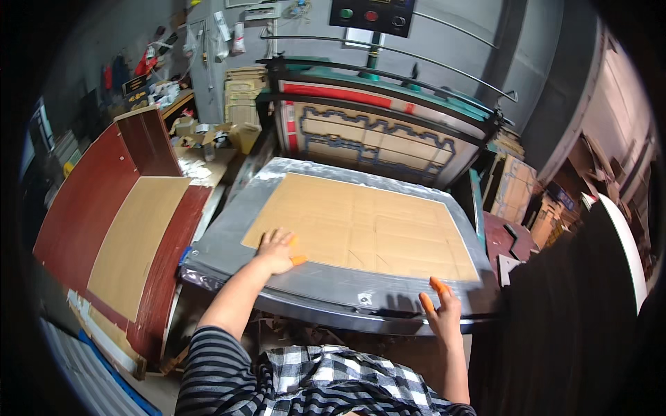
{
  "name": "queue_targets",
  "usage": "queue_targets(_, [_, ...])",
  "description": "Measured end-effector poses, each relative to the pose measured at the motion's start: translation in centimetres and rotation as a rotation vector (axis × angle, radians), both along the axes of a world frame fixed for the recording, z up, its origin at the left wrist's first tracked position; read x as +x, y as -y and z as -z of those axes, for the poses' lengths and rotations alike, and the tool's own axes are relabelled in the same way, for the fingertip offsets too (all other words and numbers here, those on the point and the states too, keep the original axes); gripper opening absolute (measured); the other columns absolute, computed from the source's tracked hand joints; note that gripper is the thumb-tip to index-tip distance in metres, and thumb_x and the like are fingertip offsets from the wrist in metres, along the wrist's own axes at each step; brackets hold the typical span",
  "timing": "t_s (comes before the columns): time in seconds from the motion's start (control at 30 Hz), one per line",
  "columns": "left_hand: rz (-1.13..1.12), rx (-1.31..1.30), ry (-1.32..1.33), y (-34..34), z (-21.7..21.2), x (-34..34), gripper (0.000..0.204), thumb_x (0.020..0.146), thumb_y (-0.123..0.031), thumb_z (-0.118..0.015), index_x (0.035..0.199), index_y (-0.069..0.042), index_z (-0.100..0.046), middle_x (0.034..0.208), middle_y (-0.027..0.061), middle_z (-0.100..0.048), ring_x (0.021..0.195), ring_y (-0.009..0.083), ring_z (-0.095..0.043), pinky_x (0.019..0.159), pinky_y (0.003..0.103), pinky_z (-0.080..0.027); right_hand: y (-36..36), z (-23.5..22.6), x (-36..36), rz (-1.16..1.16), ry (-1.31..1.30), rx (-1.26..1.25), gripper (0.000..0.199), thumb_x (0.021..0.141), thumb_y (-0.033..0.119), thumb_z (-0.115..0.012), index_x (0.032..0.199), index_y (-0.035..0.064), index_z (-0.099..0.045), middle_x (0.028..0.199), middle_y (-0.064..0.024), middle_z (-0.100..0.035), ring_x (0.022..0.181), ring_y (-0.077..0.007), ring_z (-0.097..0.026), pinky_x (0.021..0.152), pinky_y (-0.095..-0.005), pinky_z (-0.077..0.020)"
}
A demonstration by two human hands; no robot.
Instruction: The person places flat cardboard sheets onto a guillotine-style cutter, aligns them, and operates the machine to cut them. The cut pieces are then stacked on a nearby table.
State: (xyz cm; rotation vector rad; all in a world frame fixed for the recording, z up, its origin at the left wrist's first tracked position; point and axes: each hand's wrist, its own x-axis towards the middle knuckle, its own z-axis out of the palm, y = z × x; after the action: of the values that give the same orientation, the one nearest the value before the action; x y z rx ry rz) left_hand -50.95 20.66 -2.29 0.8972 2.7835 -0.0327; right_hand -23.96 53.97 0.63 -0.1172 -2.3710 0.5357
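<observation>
Right now, taking the middle of the cardboard sheet (pixel 368 222) as the clock's centre, the left hand (pixel 277 251) is at eight o'clock, open and spread flat, fingers on the sheet's near left corner and thumb by its near edge. Orange covers sit on its thumb and one finger. The right hand (pixel 444 305) is between four and five o'clock, its orange-covered thumb and finger parted, nothing visible between them; the fingertip is just beside the sheet's near edge, but contact cannot be told.

The sheet lies flat, faintly creased, on a grey metal bed (pixel 326 281). At twelve o'clock a raised frame carries a wooden die board (pixel 381 139) with a dark zigzag outline, a red strip (pixel 333 93) above it. Farther up is a black control box (pixel 371 17) with coloured buttons. At nine o'clock, a reddish-brown stand (pixel 163 277) bears another cardboard piece (pixel 132 243). At three, a black tool (pixel 512 239) rests on a dark red surface (pixel 496 236).
</observation>
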Motion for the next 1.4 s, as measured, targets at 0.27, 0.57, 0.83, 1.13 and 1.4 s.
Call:
queue_targets(0.27, [0.206,0.116,-0.192,6.8,-6.5,9.9,0.053,0.079,-0.04,-0.068,0.117,-0.003,-0.065,0.146,0.0152,-0.039,0.138,0.0373,-0.03,0.112,0.053,-0.023,-0.3,-2.6,-2.9,-0.228,0.618,0.373,0.09,0.069,0.06,-0.072,0.138,0.0076,-0.045,0.144,-0.0181,-0.04,0.136,-0.0354,-0.032,0.112,-0.0486,-0.0227])
queue_targets(0.57, [0.288,0.384,-0.46,11.7,-8.2,7.3,0.026,0.081,-0.013,-0.056,0.102,-0.003,-0.068,0.12,0.0135,-0.063,0.112,0.0339,-0.058,0.098,0.041,-0.046,5.7,-0.7,-3.3,-0.038,0.141,0.386,0.022,0.087,0.007,-0.063,0.107,0.0016,-0.064,0.109,-0.0174,-0.065,0.1,-0.034,-0.062,0.086,-0.0406,-0.0511])
queue_targets(0.83, [0.214,0.066,-0.554,20.8,-20.9,2.9,0.017,0.082,-0.009,-0.054,0.092,-0.006,-0.067,0.094,0.0146,-0.066,0.091,0.0332,-0.064,0.082,0.041,-0.052,15.7,-4.2,-9.4,-0.151,0.104,0.311,0.031,0.084,-0.002,-0.056,0.113,0.0052,-0.064,0.116,-0.016,-0.064,0.105,-0.035,-0.06,0.09,-0.0413,-0.0492])
queue_targets(1.13, [-0.428,-0.053,-1.071,47.4,-23.1,20.7,0.039,0.081,0.0,-0.056,0.118,-0.007,-0.062,0.116,0.0167,-0.064,0.113,0.0343,-0.058,0.094,0.038,-0.049,44.2,-10.5,-26.8,-0.868,-0.199,0.248,0.059,0.067,-0.005,-0.058,0.123,0.0111,-0.059,0.122,-0.0152,-0.059,0.107,-0.034,-0.057,0.097,-0.0423,-0.0442])
queue_targets(1.4, [-1.019,0.092,-0.802,56.0,5.1,17.2,0.038,0.091,-0.015,-0.044,0.126,-0.009,-0.057,0.134,0.0095,-0.055,0.128,0.0312,-0.046,0.109,0.047,-0.031,60.6,4.1,-30.1,-0.817,0.046,0.611,0.051,0.083,0.016,-0.054,0.133,0.0127,-0.047,0.134,-0.0142,-0.049,0.124,-0.0318,-0.045,0.105,-0.0498,-0.0332])
